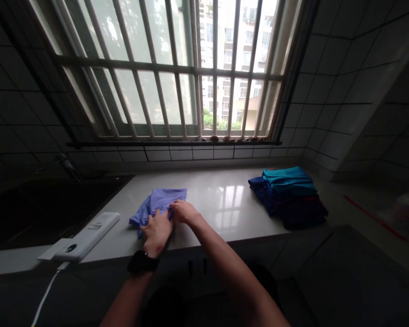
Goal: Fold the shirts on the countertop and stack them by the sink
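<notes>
A light purple cloth garment (168,195), partly folded and creased, lies on the white countertop (204,227). My left hand (157,230), with a black watch (143,263) on its wrist, rests on the near part of the cloth with its fingers spread. Beside it, my right hand (184,211) has its fingers closed at the cloth's right edge, seemingly pinching the fabric. Its fingertips are partly hidden. What kind of garment this is cannot be made out.
To the right sits a stack of folded clothes, a teal one (289,180) over dark blue ones (279,206). On the left are a white power bank (88,236) with a white cable (47,290), a dark sink (54,204) and a faucet (68,165). A barred window (170,68) stands behind.
</notes>
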Available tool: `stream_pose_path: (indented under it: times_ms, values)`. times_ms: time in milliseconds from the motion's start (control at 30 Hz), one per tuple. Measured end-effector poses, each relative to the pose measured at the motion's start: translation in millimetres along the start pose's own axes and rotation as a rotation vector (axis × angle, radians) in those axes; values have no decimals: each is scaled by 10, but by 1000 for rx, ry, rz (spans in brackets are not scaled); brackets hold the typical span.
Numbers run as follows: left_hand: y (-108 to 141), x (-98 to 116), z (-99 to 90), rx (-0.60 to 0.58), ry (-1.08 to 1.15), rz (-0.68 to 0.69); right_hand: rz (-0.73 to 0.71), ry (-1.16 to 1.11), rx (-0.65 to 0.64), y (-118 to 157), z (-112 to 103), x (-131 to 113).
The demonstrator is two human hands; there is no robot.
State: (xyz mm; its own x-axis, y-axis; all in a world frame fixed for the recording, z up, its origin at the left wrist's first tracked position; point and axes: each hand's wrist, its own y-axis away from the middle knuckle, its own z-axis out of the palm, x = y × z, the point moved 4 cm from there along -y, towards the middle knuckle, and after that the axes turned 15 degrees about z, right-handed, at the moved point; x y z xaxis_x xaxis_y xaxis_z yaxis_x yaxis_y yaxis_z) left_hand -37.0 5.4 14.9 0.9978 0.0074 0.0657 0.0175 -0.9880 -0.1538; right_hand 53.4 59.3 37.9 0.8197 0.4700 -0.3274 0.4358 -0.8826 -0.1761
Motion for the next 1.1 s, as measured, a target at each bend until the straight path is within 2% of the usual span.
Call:
stream_pose_path:
  times_ms: [67, 133, 333, 400, 467, 533, 600, 667, 700, 767, 833, 933, 1100]
  values:
    - [-131, -106, -2, -16, 11, -50, -9, -31, 52, 128, -67, 65]
    - [-242, -185, 2, -32, 20, -89, 33, -92, 128, 376, -186, 248]
    - [-436, -280, -2, -89, 71, -156, 307, -182, 338, 1211, -573, 1244]
    - [-465, -302, -52, -93, 69, -189, 368, -155, 393, 1337, -624, 1513]
    - [-459, -290, -117, -108, 47, -219, 383, -139, 413, 1373, -607, 1676]
    - [-418, -191, -191, -73, -10, -203, 366, -129, 401, 1353, -541, 1750]
    - [-349, 30, -264, 77, -95, -100, 347, -116, 394, 1317, -468, 1774]
    - [-249, 359, -273, 245, -155, 100, 329, -99, 396, 1288, -416, 1773]
    - [-194, 539, -237, 289, -164, 220, 323, -90, 399, 1279, -400, 1769]
    - [-90, 873, -106, 297, -161, 449, 316, -67, 394, 1273, -383, 1757]
    - [-11, 1112, 46, 259, -143, 606, 317, -42, 382, 1276, -381, 1744]
    - [29, 1248, 209, 210, -106, 661, 319, -8, 347, 1283, -388, 1721]
    - [7, 1177, 250, 227, -61, 531, 340, 31, 300, 1288, -403, 1702]
